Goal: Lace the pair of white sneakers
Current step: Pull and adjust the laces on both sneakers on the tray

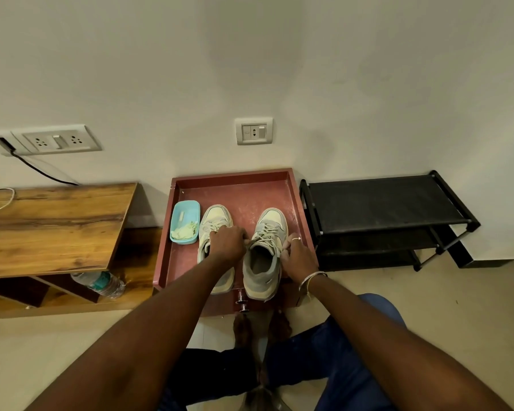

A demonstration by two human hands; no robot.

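The left grip (pixel 227 243) and the right grip (pixel 297 256) meet at the top of one sneaker (pixel 261 262), just right of the frame's middle. Each pinches an end of its lace (pixel 267 232): the left at the near-left eyelets, its fingertips largely hidden behind the back of the hand, and the right at the near-right eyelets, with a pale strand showing between its curled fingers.

This sneaker lies between the two grips, toe towards the wall at the top of the frame and heel towards the person. Its long axis therefore runs away from the body, and the lace crossings climb towards the hands. Both hands are about equally near. I judge that the next crossing calls for the ends to swap sides over the tongue.

The other sneaker (pixel 215 221) stands just left, parallel, partly under the left wrist, and already shows laces. Both stand on a red rimmed bench (pixel 235 180). A pale blue box (pixel 184 222) sits beside the left sneaker, and a black shoe rack (pixel 383 209) is at the right of the frame.
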